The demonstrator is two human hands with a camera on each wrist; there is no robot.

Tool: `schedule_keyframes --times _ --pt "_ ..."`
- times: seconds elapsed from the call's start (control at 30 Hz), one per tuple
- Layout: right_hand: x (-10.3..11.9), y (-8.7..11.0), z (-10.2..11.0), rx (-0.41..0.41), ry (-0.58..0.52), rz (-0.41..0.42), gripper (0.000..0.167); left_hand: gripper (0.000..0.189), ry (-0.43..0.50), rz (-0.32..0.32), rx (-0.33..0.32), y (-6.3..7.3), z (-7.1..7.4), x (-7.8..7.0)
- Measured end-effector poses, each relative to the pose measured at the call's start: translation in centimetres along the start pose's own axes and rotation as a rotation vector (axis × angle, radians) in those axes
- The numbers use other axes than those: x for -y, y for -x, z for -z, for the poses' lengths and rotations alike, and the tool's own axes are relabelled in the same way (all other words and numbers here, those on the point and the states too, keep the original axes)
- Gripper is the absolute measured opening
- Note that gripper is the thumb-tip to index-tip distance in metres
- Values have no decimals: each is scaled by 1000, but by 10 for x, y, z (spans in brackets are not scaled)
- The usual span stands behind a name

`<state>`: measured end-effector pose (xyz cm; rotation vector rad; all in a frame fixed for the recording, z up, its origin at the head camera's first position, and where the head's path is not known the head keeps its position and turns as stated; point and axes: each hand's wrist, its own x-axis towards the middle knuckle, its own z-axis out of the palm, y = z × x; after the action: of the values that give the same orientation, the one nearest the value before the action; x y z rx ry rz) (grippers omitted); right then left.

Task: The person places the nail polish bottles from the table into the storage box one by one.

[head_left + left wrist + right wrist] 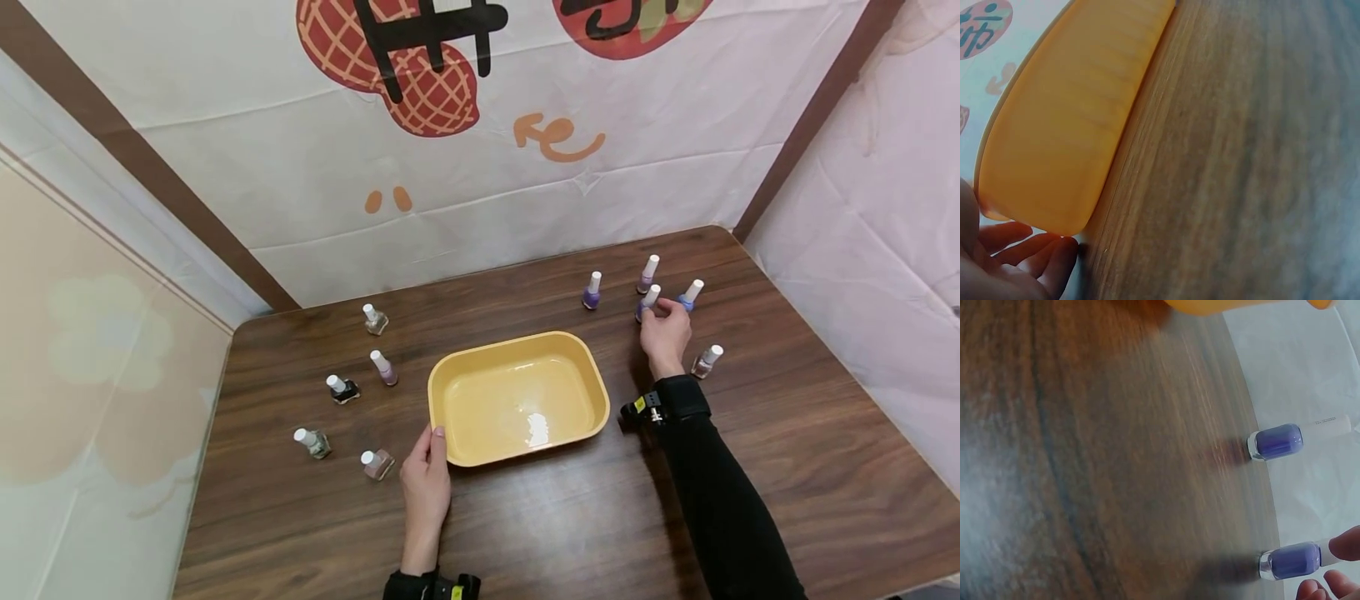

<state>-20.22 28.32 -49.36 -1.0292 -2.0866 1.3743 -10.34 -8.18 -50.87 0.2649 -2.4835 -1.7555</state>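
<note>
And the right hand (pixel 666 337) is at the bottles, its grip pinching the white cap (pixel 651 293) of a purple bottle (pixel 1295 560), over on the right of the table (pixel 555 533)! A blue bottle (pixel 686 303) stands just beside those fingers, 1 of 4 others on this side. Across to the left hand (pixel 426 483): thumb over the rim, fingers outside, holding the yellow tray (pixel 444 417) mid-table, with 5 bottles (pixel 342 390) standing to its left

- Here's the table (pixel 540 525), wood grain all across!
- Behind it, white cloth (pixel 637 208), red prints (pixel 450 104) up top, orange arrow (pixel 558 131) lower down!
- Brown stripes (pixel 142 158) run down either side, pale flower (pixel 105 333) off left!
</note>
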Motion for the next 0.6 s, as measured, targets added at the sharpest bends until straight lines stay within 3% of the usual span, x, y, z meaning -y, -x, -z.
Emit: schedule_keyframes --times 0.6 --pt "2 -8 -9 41 23 5 40 42 -9 -17 -8 1 1 4"
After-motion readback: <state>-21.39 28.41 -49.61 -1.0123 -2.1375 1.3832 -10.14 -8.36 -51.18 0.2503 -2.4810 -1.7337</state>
